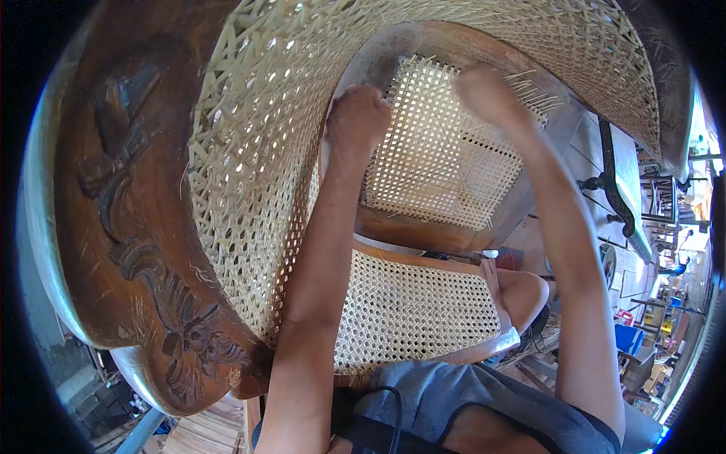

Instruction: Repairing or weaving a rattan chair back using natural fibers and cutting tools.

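A: Location of cane panel [423, 163]?
B: In brown wooden frame [423, 233], straight ahead. Curved weave [253, 121] around it, left and top. Second cane panel [420, 306] nearer the lap.

A: Hands?
B: On left hand [358, 117]: clenched, just beside upper-left edge of panel. Cannot tell whether gripping a strand. On right hand [484, 92]: over upper part of panel, too blurred. Cannot tell whether grasping or released.

A: Step?
B: Judging by loose strands [541, 98] fanning off upper-right edge: probably weaving or tensioning cane, strand by strand.

A: Best technique?
B: Pull straight along the row, flat side down. No sideways yanking. Check for twist before snugging. Brace with left, draw with right, in short strokes.

A: Tension?
B: Match to neighbouring rows. Too hard: likely snapped cane or pinched holes. Too soft: probable sag later.

A: Weak spots?
B: Watch row of darker gaps [491, 144] on right half, below right hand. Compare with adjoining holes, nudge into line before moving on.

A: Loose ends?
B: Leave long for now. Comb apart to avoid crossing or snagging on curved weave. Trim only after locking down.
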The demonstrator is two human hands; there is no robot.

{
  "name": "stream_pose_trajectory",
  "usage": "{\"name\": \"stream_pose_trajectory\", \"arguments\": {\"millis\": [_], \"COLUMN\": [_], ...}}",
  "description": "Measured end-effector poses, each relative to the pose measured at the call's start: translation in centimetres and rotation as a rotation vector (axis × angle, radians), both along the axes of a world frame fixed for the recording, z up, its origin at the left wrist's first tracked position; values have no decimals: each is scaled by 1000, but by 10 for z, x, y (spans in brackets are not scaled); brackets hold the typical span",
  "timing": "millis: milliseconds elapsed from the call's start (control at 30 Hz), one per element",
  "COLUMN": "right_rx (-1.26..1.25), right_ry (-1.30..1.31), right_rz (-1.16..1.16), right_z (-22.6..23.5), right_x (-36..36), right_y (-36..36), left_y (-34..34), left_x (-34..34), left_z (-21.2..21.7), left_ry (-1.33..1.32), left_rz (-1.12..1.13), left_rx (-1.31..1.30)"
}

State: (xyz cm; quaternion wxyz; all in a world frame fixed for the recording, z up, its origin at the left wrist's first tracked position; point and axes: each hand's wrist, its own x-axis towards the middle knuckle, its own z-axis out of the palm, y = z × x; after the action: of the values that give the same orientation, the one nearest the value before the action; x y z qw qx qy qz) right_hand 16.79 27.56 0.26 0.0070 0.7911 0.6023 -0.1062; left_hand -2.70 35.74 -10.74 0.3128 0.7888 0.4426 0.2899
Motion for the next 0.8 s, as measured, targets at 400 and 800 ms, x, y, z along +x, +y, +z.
{"name": "stream_pose_trajectory", "arguments": {"millis": [400, 800], "right_rx": [294, -179], "right_ry": [83, 104], "right_rz": [197, 29], "right_z": [4, -22], "right_x": [-22, -56], "right_y": [-12, 21], "left_y": [-12, 6], "left_x": [17, 3], "left_z": [-1, -44], "left_ry": [-959, -570], "left_rz": [-279, -40], "left_rx": [-451, -233]}}
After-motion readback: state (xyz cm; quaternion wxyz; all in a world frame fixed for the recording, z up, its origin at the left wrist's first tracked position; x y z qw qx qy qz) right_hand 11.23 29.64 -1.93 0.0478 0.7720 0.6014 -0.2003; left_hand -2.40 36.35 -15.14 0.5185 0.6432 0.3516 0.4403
